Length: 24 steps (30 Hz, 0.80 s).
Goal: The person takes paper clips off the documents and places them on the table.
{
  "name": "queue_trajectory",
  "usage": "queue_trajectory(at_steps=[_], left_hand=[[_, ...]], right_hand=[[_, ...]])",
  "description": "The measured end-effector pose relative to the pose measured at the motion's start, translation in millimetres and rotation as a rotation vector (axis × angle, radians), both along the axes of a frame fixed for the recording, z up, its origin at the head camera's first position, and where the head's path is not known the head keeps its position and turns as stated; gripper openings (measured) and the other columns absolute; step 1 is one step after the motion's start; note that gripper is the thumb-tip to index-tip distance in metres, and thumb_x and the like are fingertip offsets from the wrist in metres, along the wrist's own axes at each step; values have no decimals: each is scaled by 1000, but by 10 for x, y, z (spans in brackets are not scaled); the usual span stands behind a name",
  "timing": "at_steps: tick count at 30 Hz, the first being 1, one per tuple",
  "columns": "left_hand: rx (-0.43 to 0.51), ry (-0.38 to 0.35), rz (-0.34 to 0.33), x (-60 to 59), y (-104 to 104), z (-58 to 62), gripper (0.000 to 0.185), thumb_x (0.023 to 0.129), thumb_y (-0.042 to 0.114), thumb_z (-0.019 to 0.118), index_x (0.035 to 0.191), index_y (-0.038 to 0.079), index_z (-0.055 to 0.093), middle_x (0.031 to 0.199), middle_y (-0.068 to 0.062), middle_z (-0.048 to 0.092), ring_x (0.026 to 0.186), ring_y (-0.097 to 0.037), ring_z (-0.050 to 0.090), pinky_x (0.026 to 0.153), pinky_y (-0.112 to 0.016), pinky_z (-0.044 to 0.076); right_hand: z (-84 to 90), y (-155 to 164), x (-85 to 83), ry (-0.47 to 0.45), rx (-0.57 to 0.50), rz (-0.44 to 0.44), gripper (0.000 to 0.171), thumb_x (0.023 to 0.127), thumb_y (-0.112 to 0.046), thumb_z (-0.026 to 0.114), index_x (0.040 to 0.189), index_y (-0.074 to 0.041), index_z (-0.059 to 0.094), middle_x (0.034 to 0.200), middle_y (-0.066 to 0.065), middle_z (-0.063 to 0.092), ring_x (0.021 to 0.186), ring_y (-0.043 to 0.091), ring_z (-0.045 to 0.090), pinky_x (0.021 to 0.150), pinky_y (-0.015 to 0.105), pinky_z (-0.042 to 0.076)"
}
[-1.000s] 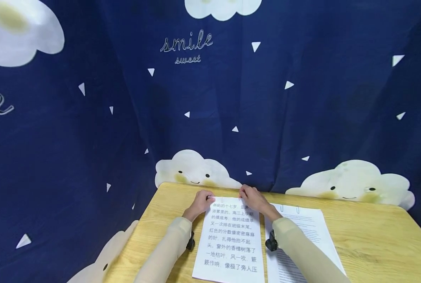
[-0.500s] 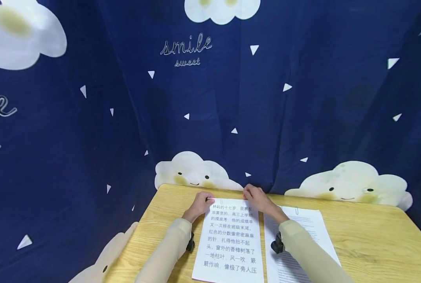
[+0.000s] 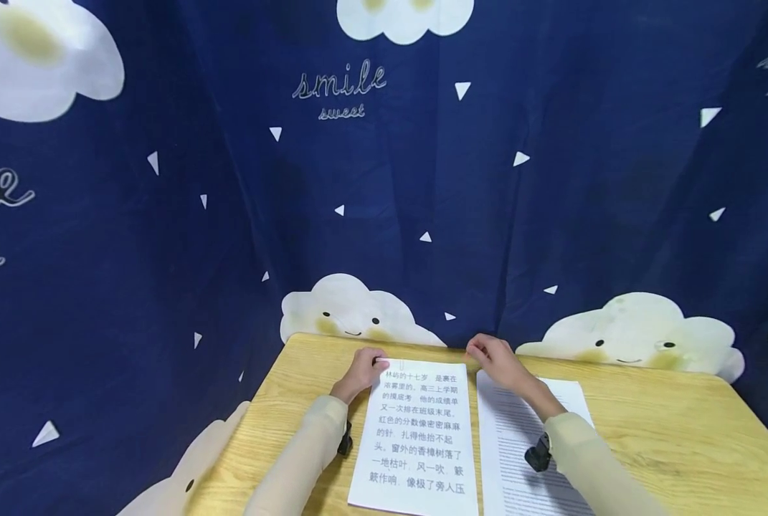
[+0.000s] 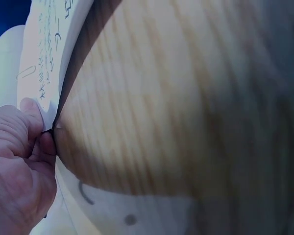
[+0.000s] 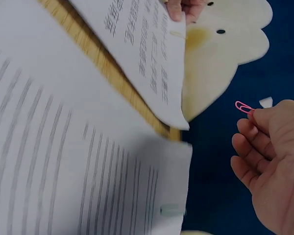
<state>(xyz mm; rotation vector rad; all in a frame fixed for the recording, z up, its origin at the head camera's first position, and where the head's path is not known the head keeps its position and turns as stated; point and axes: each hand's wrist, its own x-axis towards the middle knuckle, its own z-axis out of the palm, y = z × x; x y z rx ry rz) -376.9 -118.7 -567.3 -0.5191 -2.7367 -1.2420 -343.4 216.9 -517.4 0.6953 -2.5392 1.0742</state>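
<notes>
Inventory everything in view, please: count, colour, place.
Large-print pages: 1 set, white, on table
Small-print pages: 1 set, white, right of those
Paper clip: 1, pink, in right hand
Second clip: 1, pale, large-print pages' top edge
Third clip: 1 visible, greenish, small-print pages
Table: 1, light wood, under pages
Backdrop: count unclear, navy, behind table
Sleeves: 2, cream, one per arm
Wrist devices: 2, black, one per wrist
Left hand: 1, bare, large-print pages' top-left corner
Right hand: 1, bare, holding pink clip

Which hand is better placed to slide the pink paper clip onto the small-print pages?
Probably the right hand: it pinches the pink paper clip near the small-print pages, while the left hand grips the large-print pages.
</notes>
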Motion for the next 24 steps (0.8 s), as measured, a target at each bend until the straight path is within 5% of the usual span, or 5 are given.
queue_trajectory(at_steps=[9,17,24], left_hand=[[3,-14,-5,30,-16,19,9,100,1,65,97,1,74,85,-6,69,77,-14,57,72,-28,47],[8,40,-19,39,1,-10,9,100,-1,65,96,-2,73,86,-11,70,75,-15,57,71,-28,46],[13,27,13,55,21,5,10,101,-1,63,99,-3,73,89,-14,70,78,-17,56,74,-32,46]], right_hand=[[51,642,209,-32,-23,-80,13,106,-5,57,95,-3,64,81,4,62,68,7,50,60,25,43],[-71,1482,476,2,42,-191,14,103,2,57,90,-2,59,80,6,58,69,4,44,59,25,37],[-302,2080,677,-191,182,-300,22,106,-2,50,86,-3,59,79,3,57,70,10,45,61,27,37]])
